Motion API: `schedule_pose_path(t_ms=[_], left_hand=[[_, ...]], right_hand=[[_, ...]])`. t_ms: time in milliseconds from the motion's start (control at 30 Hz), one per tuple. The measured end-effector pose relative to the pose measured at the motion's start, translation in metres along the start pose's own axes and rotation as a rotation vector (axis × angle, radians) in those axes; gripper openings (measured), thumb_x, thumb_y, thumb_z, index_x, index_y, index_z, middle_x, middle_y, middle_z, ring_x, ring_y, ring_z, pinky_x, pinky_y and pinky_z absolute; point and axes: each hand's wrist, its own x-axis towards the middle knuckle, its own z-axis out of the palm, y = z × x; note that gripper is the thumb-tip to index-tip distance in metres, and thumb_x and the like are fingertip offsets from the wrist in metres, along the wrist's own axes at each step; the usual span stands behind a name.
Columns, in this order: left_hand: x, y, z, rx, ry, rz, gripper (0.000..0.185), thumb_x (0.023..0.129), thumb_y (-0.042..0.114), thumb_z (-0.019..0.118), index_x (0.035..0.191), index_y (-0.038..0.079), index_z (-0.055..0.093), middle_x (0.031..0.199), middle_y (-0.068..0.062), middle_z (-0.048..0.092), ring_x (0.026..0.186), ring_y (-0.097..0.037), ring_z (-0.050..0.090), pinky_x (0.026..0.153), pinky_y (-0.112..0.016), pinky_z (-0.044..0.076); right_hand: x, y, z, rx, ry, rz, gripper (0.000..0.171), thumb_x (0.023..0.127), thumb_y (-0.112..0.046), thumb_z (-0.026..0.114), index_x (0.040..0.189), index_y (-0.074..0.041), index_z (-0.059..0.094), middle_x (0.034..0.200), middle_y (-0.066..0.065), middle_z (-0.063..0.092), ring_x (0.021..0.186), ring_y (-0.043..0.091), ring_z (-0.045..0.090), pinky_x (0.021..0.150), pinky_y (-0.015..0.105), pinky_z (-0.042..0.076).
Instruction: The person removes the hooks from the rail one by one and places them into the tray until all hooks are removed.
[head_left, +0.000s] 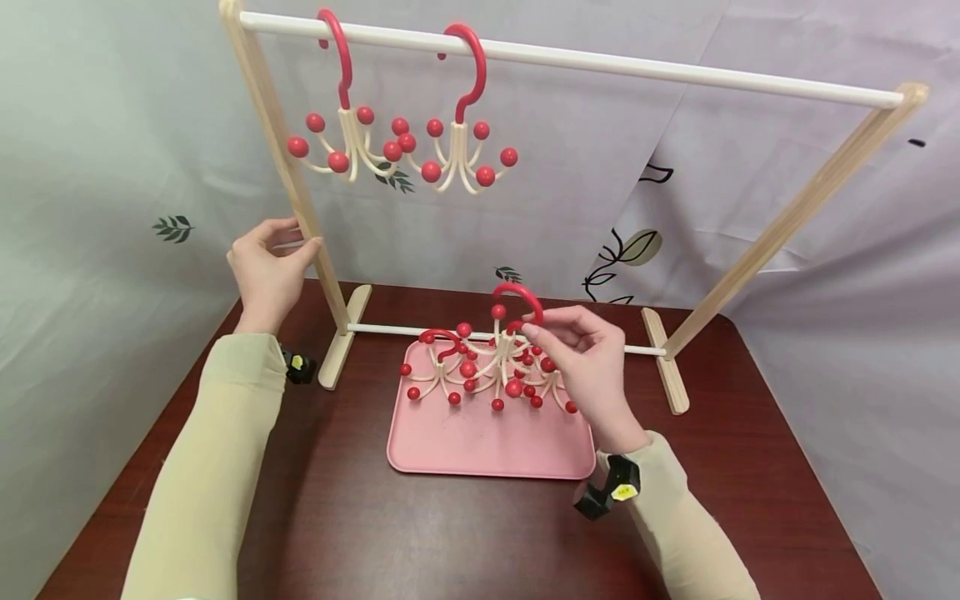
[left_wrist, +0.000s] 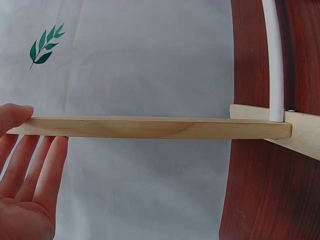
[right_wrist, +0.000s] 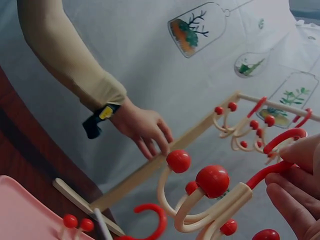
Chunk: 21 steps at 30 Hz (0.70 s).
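A: What is the right hand doing?

B: Its fingers pinch the red hook of a cream hanger with red ball tips. The hanger stands upright at the back of the pink tray, among the other hangers.

A: How many others lie there?

B: At least one more hanger shows clearly on the left of the tray; the rest are tangled, so I cannot tell the count.

A: And the left hand?

B: It rests on the left wooden post of the rack. The thumb lies on one side of the post and the fingers are straight and relaxed on the other, loosely spread rather than clamped.

A: Anything hanging already?

B: Two hangers hang side by side by their red hooks from the white rail, near its left end, close enough that their ball tips nearly meet.

A: Where does it all stand?

B: On a dark red-brown bench, the tray just in front of the rack's lower white bar, with a printed cloth behind.
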Motion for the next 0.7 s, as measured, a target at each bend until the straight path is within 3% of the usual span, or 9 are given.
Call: schedule_pose_path(t_ms=[100, 233, 333, 400, 467, 700], left_hand=[[0.0, 0.0, 0.0, 0.003, -0.001, 0.002, 0.036, 0.088, 0.027, 0.082, 0.122, 0.016, 0.076, 0.11, -0.006, 0.075, 0.093, -0.01, 0.072, 0.08, -0.023, 0.058], [0.0, 0.0, 0.0, 0.002, -0.001, 0.002, 0.036, 0.088, 0.026, 0.082, 0.122, 0.016, 0.076, 0.111, -0.006, 0.075, 0.093, -0.01, 0.072, 0.081, -0.023, 0.058], [0.0, 0.001, 0.0, 0.002, 0.0, 0.002, 0.036, 0.088, 0.026, 0.081, 0.122, 0.015, 0.076, 0.111, -0.006, 0.075, 0.093, -0.01, 0.072, 0.081, -0.023, 0.058], [0.0, 0.001, 0.0, 0.002, -0.001, 0.002, 0.036, 0.088, 0.026, 0.081, 0.122, 0.015, 0.076, 0.111, -0.006, 0.075, 0.094, -0.011, 0.072, 0.081, -0.024, 0.058], [0.0, 0.001, 0.001, 0.002, -0.001, 0.004, 0.036, 0.088, 0.026, 0.081, 0.122, 0.015, 0.076, 0.111, -0.006, 0.075, 0.093, -0.01, 0.072, 0.082, -0.024, 0.058], [0.0, 0.0, 0.0, -0.008, 0.0, 0.006, 0.035, 0.088, 0.025, 0.082, 0.121, 0.015, 0.076, 0.111, -0.006, 0.075, 0.092, -0.008, 0.072, 0.082, -0.024, 0.058]], right_hand=[[-0.007, 0.003, 0.008, 0.022, -0.026, 0.022, 0.02, 0.086, -0.002, 0.082, 0.104, 0.002, 0.075, 0.097, 0.014, 0.076, 0.087, 0.027, 0.075, 0.069, 0.029, 0.061], [-0.018, 0.007, 0.018, 0.033, -0.081, 0.071, 0.02, 0.085, -0.001, 0.082, 0.103, 0.002, 0.075, 0.095, 0.013, 0.076, 0.078, 0.029, 0.074, 0.056, 0.031, 0.059], [-0.026, 0.01, 0.024, 0.026, -0.126, 0.117, 0.02, 0.085, -0.001, 0.082, 0.104, 0.002, 0.074, 0.097, 0.011, 0.076, 0.079, 0.031, 0.074, 0.057, 0.033, 0.06], [-0.031, 0.012, 0.029, 0.03, -0.144, 0.137, 0.021, 0.085, 0.0, 0.082, 0.104, 0.003, 0.074, 0.099, 0.011, 0.076, 0.086, 0.033, 0.074, 0.069, 0.035, 0.062], [-0.036, 0.014, 0.034, 0.047, -0.165, 0.173, 0.02, 0.085, 0.0, 0.082, 0.103, 0.0, 0.075, 0.1, 0.011, 0.076, 0.087, 0.03, 0.075, 0.073, 0.038, 0.062], [-0.05, 0.03, 0.047, 0.08, -0.227, 0.257, 0.019, 0.085, 0.001, 0.081, 0.102, 0.002, 0.073, 0.096, 0.013, 0.076, 0.084, 0.025, 0.074, 0.068, 0.038, 0.062]])
